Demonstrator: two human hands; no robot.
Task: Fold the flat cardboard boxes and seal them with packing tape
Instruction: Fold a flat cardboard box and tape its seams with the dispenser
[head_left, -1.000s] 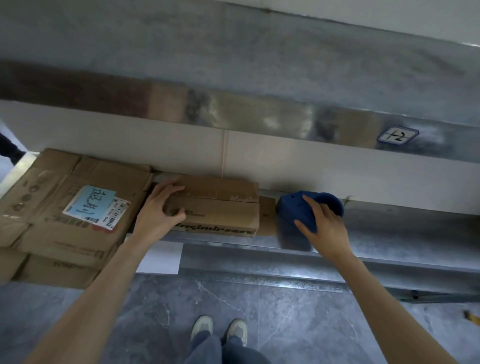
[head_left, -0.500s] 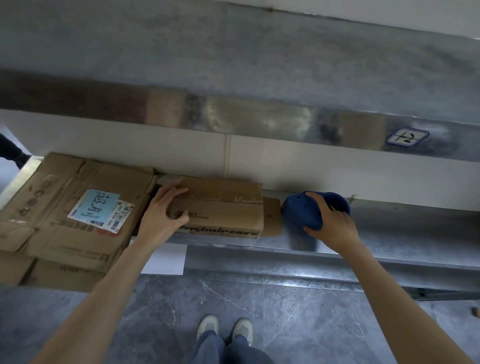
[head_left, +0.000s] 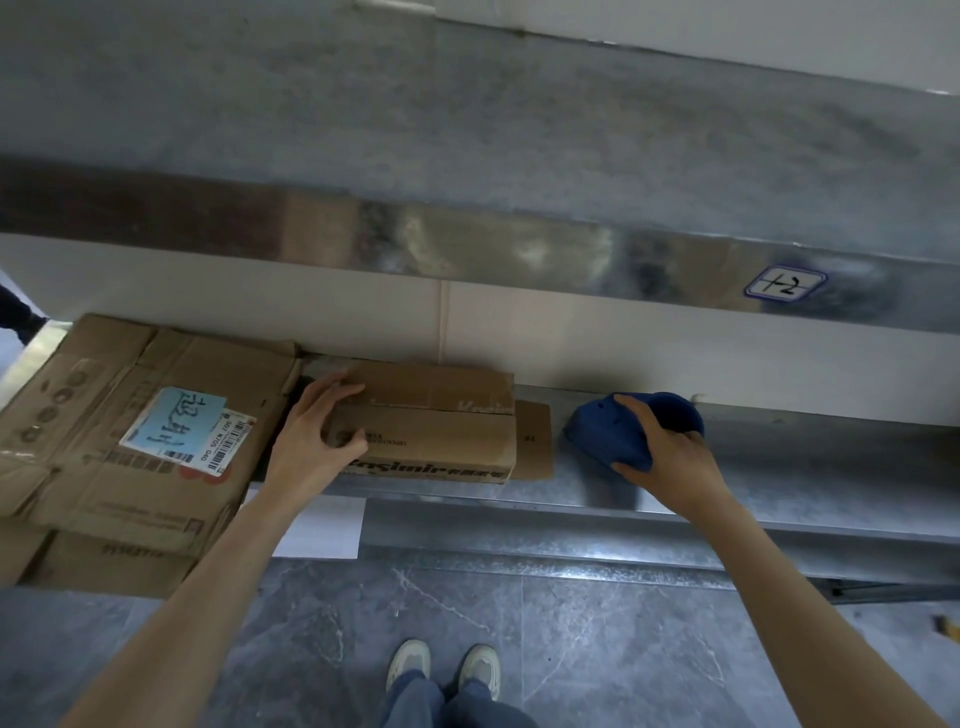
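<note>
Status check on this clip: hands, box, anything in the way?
Left hand grips the small flat box at its left end. Right hand grips the blue tool on the metal ledge. Box not yet folded. Larger flat cartons lie alongside, left.

Flattened cardboard stack (head_left: 104, 493) cut off at left edge, barcode label (head_left: 231, 441) print unreadable; blue object (head_left: 597, 436) partly under right hand (head_left: 670, 462)

Left of left hand (head_left: 306, 447) fingers: stacked flat boxes (head_left: 104, 493) block.
Beyond fingertips: white wall (head_left: 623, 353), close.
Between hands: narrow gap of shelf (head_left: 562, 482).
Right of right hand (head_left: 670, 457): open shelf.
</note>
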